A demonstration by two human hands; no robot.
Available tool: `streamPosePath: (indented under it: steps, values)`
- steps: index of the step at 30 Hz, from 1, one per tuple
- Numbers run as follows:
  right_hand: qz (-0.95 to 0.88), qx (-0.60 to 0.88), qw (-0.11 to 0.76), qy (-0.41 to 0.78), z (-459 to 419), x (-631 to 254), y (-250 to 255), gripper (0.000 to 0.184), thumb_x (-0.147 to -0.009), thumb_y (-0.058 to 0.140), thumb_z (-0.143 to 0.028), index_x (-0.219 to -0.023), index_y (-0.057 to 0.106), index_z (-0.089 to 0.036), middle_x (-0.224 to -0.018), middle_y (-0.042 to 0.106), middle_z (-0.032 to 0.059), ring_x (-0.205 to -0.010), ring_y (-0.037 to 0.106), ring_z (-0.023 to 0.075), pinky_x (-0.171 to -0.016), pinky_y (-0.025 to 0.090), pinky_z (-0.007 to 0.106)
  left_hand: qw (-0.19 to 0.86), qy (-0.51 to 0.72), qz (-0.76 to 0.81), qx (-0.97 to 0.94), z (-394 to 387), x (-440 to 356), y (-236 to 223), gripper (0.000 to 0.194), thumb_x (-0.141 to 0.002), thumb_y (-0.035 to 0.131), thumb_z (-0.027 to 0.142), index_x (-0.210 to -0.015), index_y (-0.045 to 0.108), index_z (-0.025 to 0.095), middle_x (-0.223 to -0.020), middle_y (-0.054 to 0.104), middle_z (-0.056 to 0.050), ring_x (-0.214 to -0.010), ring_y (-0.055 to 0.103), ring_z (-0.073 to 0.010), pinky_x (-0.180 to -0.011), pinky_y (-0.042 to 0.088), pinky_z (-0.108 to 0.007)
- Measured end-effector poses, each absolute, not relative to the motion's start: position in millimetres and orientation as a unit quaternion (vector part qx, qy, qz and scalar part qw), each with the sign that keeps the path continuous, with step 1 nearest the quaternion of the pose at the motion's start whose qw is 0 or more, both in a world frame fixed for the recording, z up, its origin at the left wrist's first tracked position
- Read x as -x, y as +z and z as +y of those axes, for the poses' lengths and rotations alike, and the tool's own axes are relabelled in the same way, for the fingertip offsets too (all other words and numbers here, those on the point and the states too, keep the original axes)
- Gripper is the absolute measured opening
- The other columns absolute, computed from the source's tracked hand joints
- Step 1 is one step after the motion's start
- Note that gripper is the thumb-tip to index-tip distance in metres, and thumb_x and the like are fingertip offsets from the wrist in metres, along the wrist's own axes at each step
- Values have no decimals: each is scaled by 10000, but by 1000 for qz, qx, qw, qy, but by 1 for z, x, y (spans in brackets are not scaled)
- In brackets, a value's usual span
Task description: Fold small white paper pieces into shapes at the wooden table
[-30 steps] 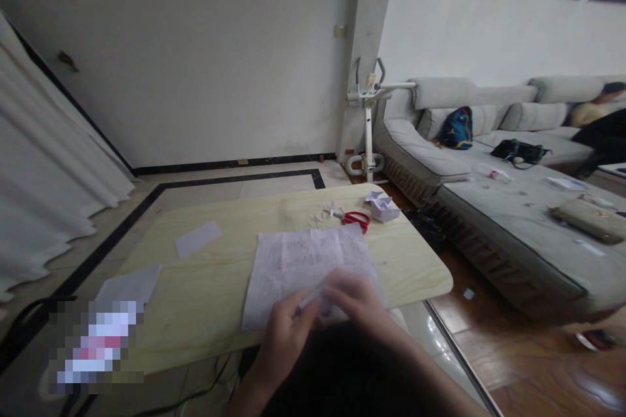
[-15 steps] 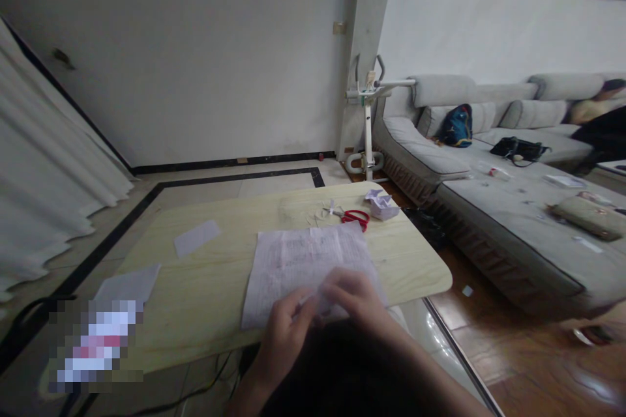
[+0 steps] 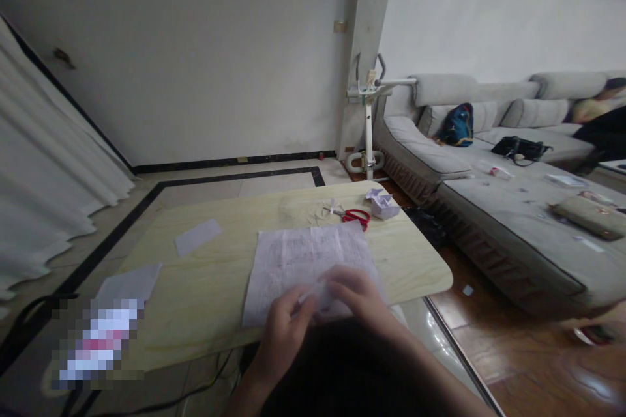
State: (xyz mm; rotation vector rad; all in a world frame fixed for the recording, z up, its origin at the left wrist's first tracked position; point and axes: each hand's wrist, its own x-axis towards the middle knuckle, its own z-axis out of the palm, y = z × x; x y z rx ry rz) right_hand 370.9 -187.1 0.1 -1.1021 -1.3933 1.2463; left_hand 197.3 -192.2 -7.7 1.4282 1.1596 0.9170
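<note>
Over the near edge of a large printed paper sheet, my two hands meet. My left hand is closed, thumb and fingers pinching a small piece of white paper. On the paper's other side, my right hand curls its fingers down onto it; they are slightly blurred. Much of the small paper is hidden by the fingers. Beyond the sheet, touching its far right corner, lie red-handled scissors, with thin paper scraps beside the blades.
Crumpled or folded white paper sits at the table's far right corner. A small paper rectangle and another sheet lie to the left. A grey sofa with bags stands to the right; a person sits there.
Both hands stay in nearly the same place. The fingers shift a little, and the small paper between them has changed its angle. The sheet and scissors lie still.
</note>
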Motion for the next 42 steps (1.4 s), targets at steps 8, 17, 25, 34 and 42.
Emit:
streamPosePath:
  steps: [8, 17, 25, 34, 42]
  values:
    - [-560, 453, 467, 513, -189, -367, -2, 195, -823, 674, -337, -754, 637, -158, -683, 641, 10, -654, 604, 158, -639, 470, 270, 525, 369, 468, -608, -191, -198, -13, 282, -902, 549, 421, -861, 663, 166, -743, 688, -29, -718, 686, -205, -646, 552, -265]
    - [-522, 445, 490, 539, -188, -364, -2, 240, -784, 709, -332, -669, 591, -157, -623, 609, -6, -594, 577, 139, -578, 442, 246, 476, 358, 473, -649, -192, -197, -12, 351, -929, 485, 409, -743, 648, 160, -683, 636, -15, -672, 608, -174, -602, 480, -232]
    - [-534, 463, 503, 498, -186, -364, -6, 280, -807, 668, -377, -649, 569, -168, -606, 557, -18, -576, 530, 129, -555, 420, 241, 478, 357, 463, -656, -191, -198, -13, 343, -934, 486, 391, -745, 653, 158, -713, 653, -25, -698, 605, -183, -611, 466, -234]
    - [-575, 487, 449, 479, -187, -361, -4, 221, -823, 637, -334, -699, 580, -160, -650, 583, -2, -629, 557, 147, -599, 423, 259, 476, 362, 495, -630, -188, -197, -18, 346, -915, 506, 411, -716, 642, 161, -641, 604, -1, -622, 568, -164, -534, 420, -216]
    - [-576, 498, 449, 468, -189, -364, -4, 240, -804, 632, -325, -651, 536, -168, -640, 514, -17, -620, 485, 136, -582, 375, 257, 433, 332, 474, -691, -190, -195, -16, 362, -933, 471, 375, -659, 586, 169, -607, 545, 8, -615, 520, -153, -552, 382, -222]
